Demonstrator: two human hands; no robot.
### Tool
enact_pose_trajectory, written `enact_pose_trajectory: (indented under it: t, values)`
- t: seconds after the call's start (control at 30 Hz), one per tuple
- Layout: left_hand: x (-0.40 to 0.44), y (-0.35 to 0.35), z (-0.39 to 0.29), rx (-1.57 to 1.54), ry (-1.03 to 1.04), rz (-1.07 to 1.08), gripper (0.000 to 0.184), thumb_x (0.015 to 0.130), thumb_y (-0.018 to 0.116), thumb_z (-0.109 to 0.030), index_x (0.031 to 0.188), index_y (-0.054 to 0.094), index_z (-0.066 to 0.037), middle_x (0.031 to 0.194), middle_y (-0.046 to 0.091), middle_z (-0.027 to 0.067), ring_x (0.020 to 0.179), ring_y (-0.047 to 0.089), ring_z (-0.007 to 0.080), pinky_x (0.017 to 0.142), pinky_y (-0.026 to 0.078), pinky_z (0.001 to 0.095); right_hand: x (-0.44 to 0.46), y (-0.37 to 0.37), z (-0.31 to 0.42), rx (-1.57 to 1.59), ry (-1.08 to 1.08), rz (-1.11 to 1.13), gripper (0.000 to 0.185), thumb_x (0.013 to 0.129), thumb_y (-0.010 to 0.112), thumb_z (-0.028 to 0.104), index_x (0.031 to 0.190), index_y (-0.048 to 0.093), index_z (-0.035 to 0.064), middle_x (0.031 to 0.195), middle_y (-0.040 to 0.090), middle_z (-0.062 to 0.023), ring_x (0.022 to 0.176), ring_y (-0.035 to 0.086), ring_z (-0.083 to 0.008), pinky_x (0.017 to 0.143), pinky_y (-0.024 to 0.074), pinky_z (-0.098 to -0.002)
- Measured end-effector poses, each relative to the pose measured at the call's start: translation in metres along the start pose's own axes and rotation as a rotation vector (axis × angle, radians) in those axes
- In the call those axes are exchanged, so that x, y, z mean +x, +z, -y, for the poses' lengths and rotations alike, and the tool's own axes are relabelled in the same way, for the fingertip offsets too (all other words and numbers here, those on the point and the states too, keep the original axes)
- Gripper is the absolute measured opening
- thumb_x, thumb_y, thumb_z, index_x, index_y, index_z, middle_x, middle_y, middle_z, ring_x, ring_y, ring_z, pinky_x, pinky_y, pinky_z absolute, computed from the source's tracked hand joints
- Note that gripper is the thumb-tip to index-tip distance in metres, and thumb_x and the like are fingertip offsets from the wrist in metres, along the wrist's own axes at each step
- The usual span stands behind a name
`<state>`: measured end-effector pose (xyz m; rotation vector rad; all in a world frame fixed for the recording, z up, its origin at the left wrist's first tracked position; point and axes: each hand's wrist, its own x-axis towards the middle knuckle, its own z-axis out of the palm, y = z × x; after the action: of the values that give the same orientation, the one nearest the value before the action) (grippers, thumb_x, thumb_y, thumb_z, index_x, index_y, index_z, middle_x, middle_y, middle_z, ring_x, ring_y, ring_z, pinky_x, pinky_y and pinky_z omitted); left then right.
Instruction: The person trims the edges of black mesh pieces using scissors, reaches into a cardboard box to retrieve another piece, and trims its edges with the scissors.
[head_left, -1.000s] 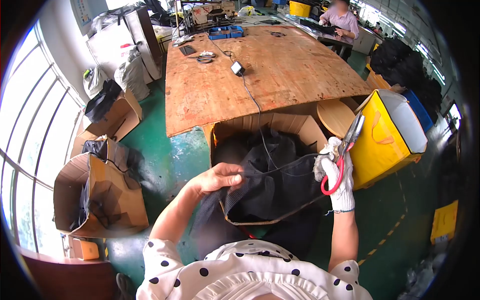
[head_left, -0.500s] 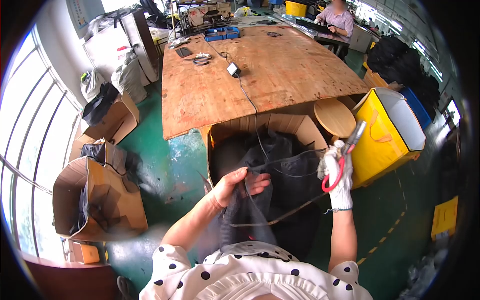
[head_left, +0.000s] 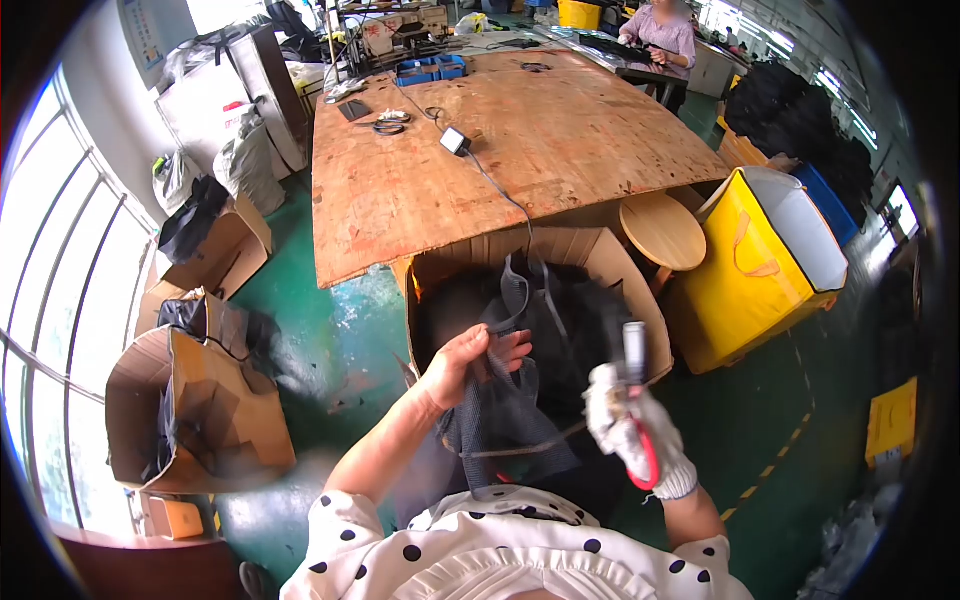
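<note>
Black mesh fabric (head_left: 510,410) hangs from my left hand (head_left: 472,362), pinched between thumb and fingers over the front of a cardboard box (head_left: 600,262). My right hand (head_left: 640,430), in a white knitted glove, is closed around red-handled scissors (head_left: 645,455) to the right of the fabric. The scissor blades point up and are blurred by motion. More black material (head_left: 580,310) fills the box, and a dark strip rises from it near my left hand.
A wooden table (head_left: 480,190) stands ahead, with a phone-like device (head_left: 454,140), cables and blue trays (head_left: 430,68). At right are a round stool (head_left: 662,230) and a yellow bag (head_left: 750,270). Open cartons (head_left: 230,400) stand left. A person (head_left: 662,35) works beyond the table.
My right hand has moved left and down with the scissors, away from the fabric edge it was beside. My left hand went from the box's front left to a raised hold on the mesh.
</note>
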<state>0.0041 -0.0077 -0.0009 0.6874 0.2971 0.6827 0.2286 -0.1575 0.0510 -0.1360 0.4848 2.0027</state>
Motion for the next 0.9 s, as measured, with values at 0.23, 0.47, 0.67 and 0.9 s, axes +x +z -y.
enact_pose_trajectory:
  t: [0.23, 0.47, 0.67, 0.9]
  values:
    - [-0.006, 0.002, -0.008, 0.047, -0.008, 0.061, 0.038, 0.092, 0.052, -0.029, 0.115, 0.047, 0.000, 0.131, 0.046, 0.0199, 0.121, 0.046, 0.0324, 0.100, 0.038, 0.0420, 0.015, -0.003, -0.014, -1.047, 0.101, -0.243, 0.027, 0.096, 0.041, 0.041, 0.097, 0.050, 0.0159, 0.061, 0.044, 0.0060, 0.044, 0.042, -0.0060, 0.038, 0.0387, -0.0194]
    - [-0.006, 0.001, -0.005, 0.090, -0.044, 0.052, 0.032, 0.092, 0.052, -0.025, 0.113, 0.049, 0.000, 0.126, 0.051, 0.0174, 0.117, 0.050, 0.0303, 0.100, 0.039, 0.0424, 0.027, -0.009, -0.011, -1.099, 0.130, -0.203, 0.026, 0.094, 0.043, 0.043, 0.100, 0.050, 0.0184, 0.064, 0.048, 0.0044, 0.042, 0.044, -0.0069, 0.033, 0.0392, -0.0207]
    - [-0.004, 0.006, -0.001, 0.046, -0.088, 0.041, 0.020, 0.092, 0.052, -0.020, 0.104, 0.051, -0.004, 0.120, 0.055, 0.0165, 0.116, 0.051, 0.0311, 0.100, 0.040, 0.0434, 0.034, 0.003, -0.014, -1.166, 0.039, -0.247, 0.037, 0.085, 0.057, 0.049, 0.098, 0.046, 0.0159, 0.066, 0.047, 0.0042, 0.045, 0.042, -0.0070, 0.037, 0.0362, -0.0195]
    - [0.002, -0.001, 0.005, 0.074, -0.088, 0.064, 0.035, 0.091, 0.053, -0.021, 0.119, 0.048, 0.000, 0.123, 0.053, 0.0174, 0.115, 0.052, 0.0316, 0.098, 0.042, 0.0442, 0.039, 0.000, -0.012, -1.186, -0.011, -0.241, 0.026, 0.094, 0.043, 0.041, 0.099, 0.049, 0.0159, 0.061, 0.047, 0.0030, 0.040, 0.043, -0.0075, 0.031, 0.0378, -0.0206]
